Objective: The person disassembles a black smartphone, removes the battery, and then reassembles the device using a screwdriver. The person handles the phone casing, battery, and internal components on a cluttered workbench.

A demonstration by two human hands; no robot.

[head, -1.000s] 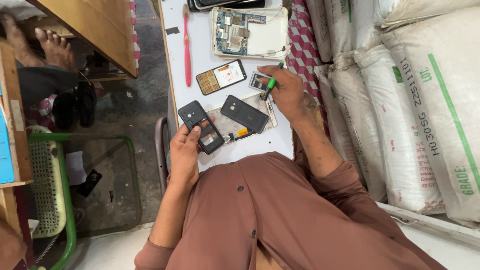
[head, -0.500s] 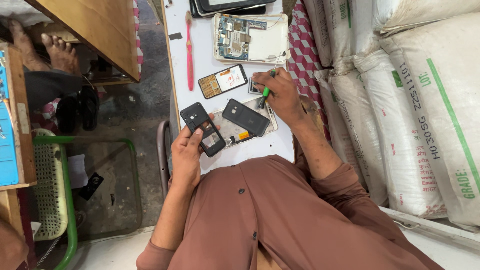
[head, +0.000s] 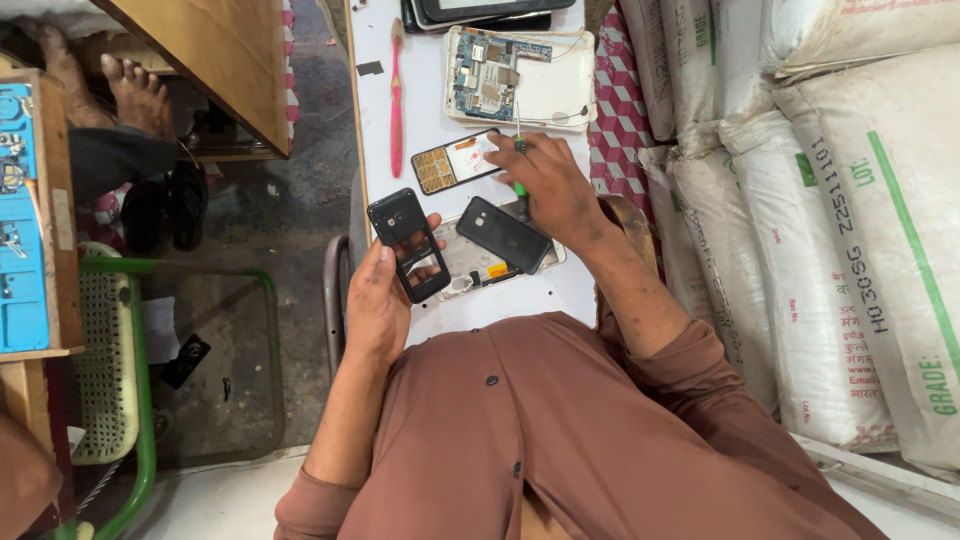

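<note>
On the narrow white worktable (head: 440, 90), the right hand (head: 548, 190) is now lying further from the body than it was 1 second ago, having moved off the small part beside the black back cover (head: 503, 234) and up toward the opened phone body (head: 455, 162). Its fingers are clenched around a green-handled screwdriver (head: 518, 170), tip pointing away from the person, so the work seems to be shifting from the cover to that exposed phone. The left hand (head: 378, 300) is staying at the table's near edge, still gripping a black phone frame (head: 408, 243) between thumb and fingers, tilted slightly.

The frame is looking hollow: a thin black rim with a camera cut-out at its far end and open windows below. The opened phone body is showing an orange-brown panel and a pale section. Further up, a white tray-like shell (head: 555, 80) is holding a circuit board (head: 482, 72), and a pink toothbrush (head: 396, 95) is lying alongside.
</note>
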